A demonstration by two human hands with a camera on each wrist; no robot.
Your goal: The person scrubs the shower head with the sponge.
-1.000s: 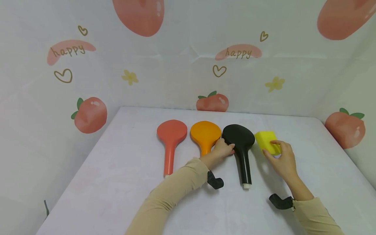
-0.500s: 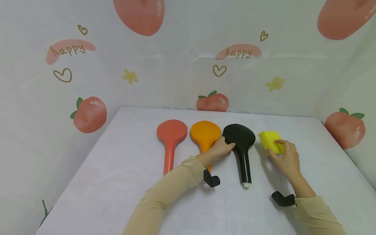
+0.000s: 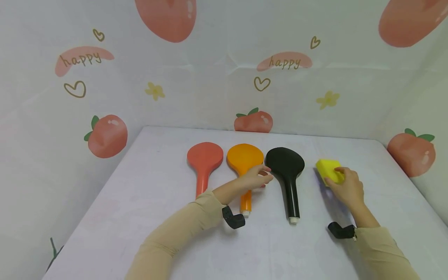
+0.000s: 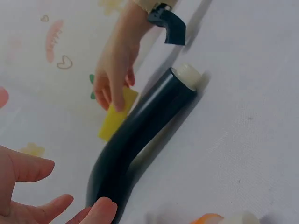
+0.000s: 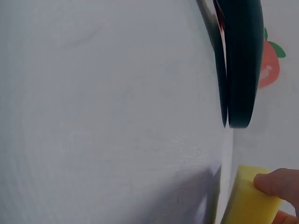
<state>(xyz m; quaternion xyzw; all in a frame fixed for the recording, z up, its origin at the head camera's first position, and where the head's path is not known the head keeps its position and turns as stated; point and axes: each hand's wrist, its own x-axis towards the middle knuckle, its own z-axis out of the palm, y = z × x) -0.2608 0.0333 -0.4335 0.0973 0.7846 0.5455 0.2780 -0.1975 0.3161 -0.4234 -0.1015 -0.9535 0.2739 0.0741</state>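
Observation:
Between the thumb and fingers of my right hand (image 3: 350,189) is a yellow sponge (image 3: 327,168), held just above the table to the right of the black shower head (image 3: 285,160). The right wrist view shows the thumb (image 5: 275,182) pressing on the sponge's side. My left hand (image 3: 253,178) hovers over the orange shower head (image 3: 244,153), its fingers loosely spread and holding nothing, fingertips close to the black one's left edge. That black shower head lies with its handle toward me, a white connector (image 4: 188,75) at the end.
A red shower head (image 3: 205,153) lies left of the orange one, its handle end hidden by my left sleeve (image 3: 185,221). All three stand in a row on the white table (image 3: 115,217). A patterned cloth (image 3: 203,85) hangs behind the table.
My left hand has come off the black shower head's edge and drawn back to the left. The right hand has carried the sponge rightward, away from the black shower head.

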